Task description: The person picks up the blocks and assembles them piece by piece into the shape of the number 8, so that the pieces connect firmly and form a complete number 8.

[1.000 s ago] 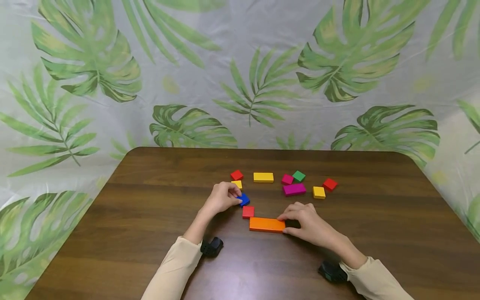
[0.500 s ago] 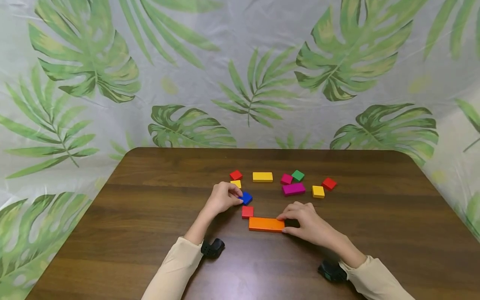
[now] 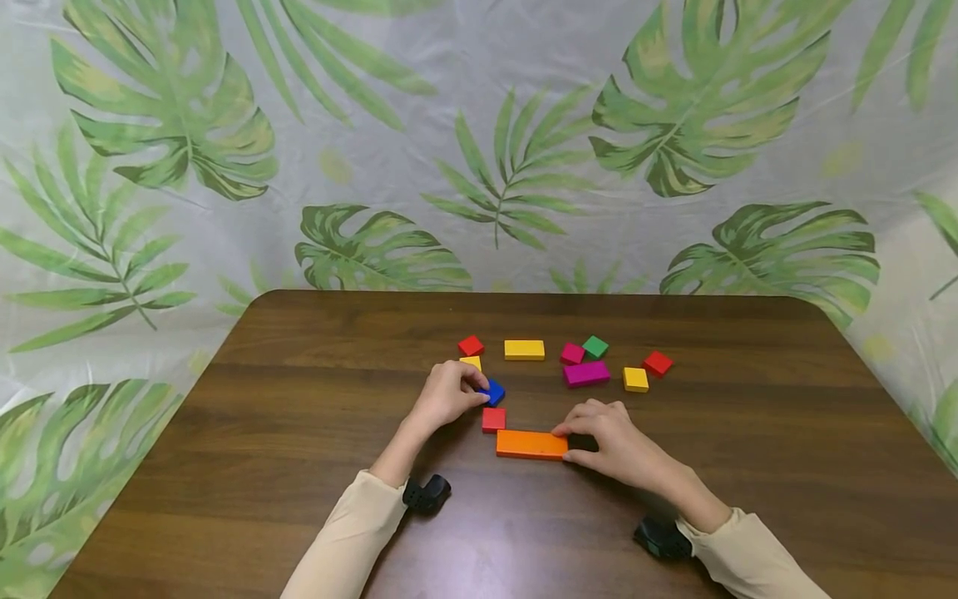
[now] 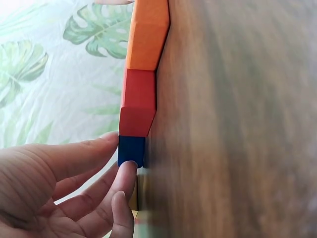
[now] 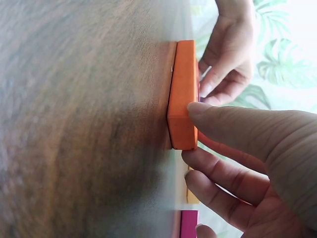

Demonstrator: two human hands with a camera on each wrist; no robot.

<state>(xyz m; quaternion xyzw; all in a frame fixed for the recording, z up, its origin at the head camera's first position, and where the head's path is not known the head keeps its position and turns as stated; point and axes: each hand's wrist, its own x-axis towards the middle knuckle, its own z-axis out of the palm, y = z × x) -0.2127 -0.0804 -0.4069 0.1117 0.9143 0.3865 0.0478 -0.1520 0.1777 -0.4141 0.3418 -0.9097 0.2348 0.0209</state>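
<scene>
My left hand [image 3: 449, 393] pinches a small blue block [image 3: 495, 391] between thumb and fingers on the wooden table. Just in front of it lies a red square block [image 3: 493, 420], whose lower right corner meets a long orange block [image 3: 531, 444]. My right hand [image 3: 615, 443] grips that orange block at its right end, thumb on the near side and fingers on the far side. In the left wrist view the blue block [image 4: 131, 150] appears right beside the red one [image 4: 138, 101]. Fingers partly cover the blue block.
Behind my left hand lie a yellow block [image 3: 471, 363] and a red block [image 3: 471, 345]. Further along are a long yellow block [image 3: 524, 350], a magenta block [image 3: 572, 353], a green block [image 3: 595, 347], a purple block [image 3: 587, 374], another yellow block [image 3: 635, 380] and another red one [image 3: 658, 363].
My left hand has shifted slightly to the right, turning and sliding the blue block with it above the red block. The right hand and the orange block have stayed in place.
</scene>
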